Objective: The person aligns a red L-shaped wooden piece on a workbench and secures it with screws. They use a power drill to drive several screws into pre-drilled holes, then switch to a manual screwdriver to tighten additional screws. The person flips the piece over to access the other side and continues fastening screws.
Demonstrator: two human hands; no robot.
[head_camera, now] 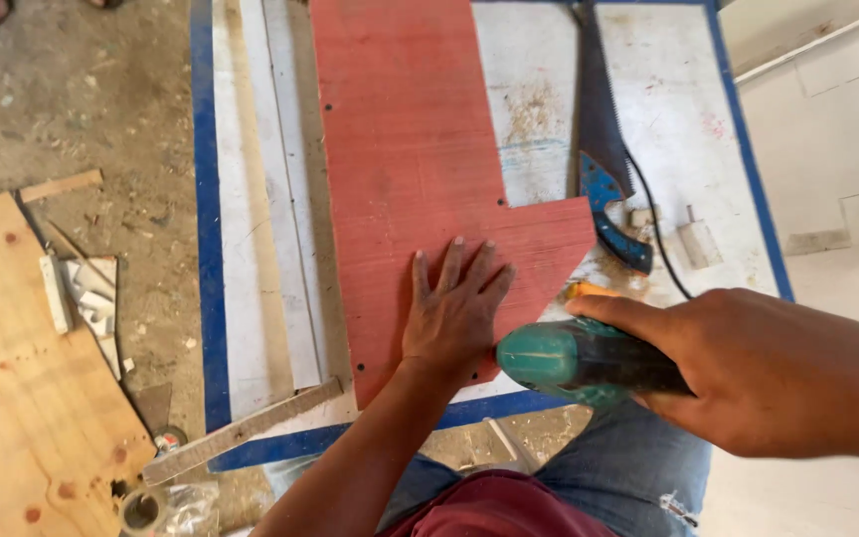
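Note:
My left hand [454,308] lies flat, fingers spread, on the near corner of a red L-shaped plywood panel [405,149]. The panel rests on a white board with a blue border [213,298]. My right hand [748,373] grips a green and black power tool [574,360], held just right of my left hand at the panel's slanted near edge. The tool's working end is hidden behind my hands. A black cord [660,244] runs away from it across the board.
A handsaw with a blue handle [603,164] lies on the white board right of the panel. A wooden strip [241,433] sits at the board's near left corner. A plywood sheet [22,398] and white scraps [86,298] lie on the dusty floor at left.

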